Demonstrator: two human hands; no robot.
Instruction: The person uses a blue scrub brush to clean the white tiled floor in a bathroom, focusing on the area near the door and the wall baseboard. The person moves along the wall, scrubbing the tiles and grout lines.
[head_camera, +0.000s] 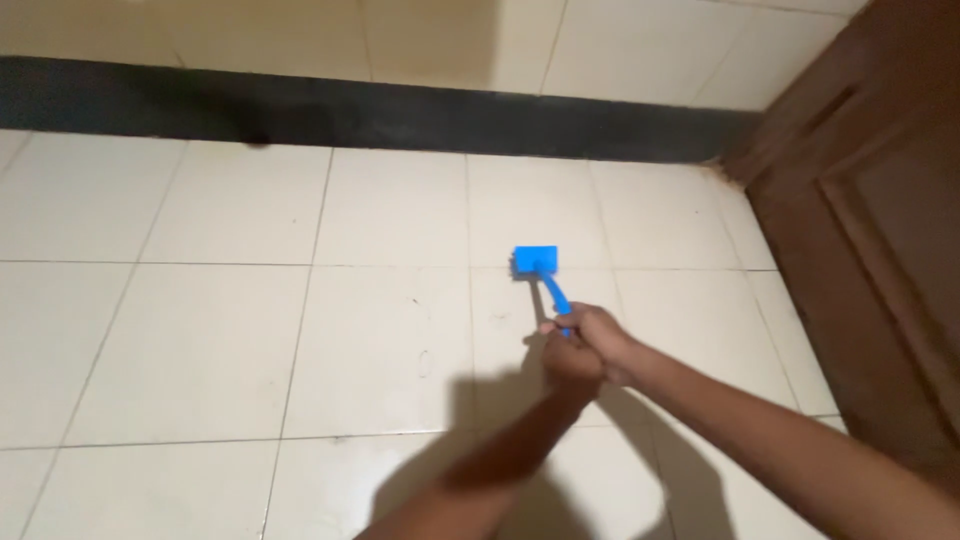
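Along the far edge of the floor (230, 330), you have a black skirting band (350, 112) running from the left side towards the right corner, with pale wall tiles (620, 50) above it. The floor itself is cream tile with thin dark grout lines, and a few faint dark scuffs show near its middle. Your left hand (570, 368) comes up from the bottom edge of the view, its forearm dark in shadow, and its fingers are curled tight around the lower end of the blue brush handle (553, 296). Your right hand (598, 335) sits just beside and partly over the left one, touching it, and its fingers are likewise wrapped closed on the same handle, so both hands share one grip. From that grip the handle slopes up and to the left to the blue brush head (535, 262), a small rectangular block lying on the floor right by a crossing of grout lines, a little right of the floor's middle and well apart from the skirting band. The shadow of your arms falls on the tiles below and to the left of your hands. At the right edge of the floor, a brown wooden door (880, 230) with a raised panel stands in the corner, meeting the skirting band at its far end.
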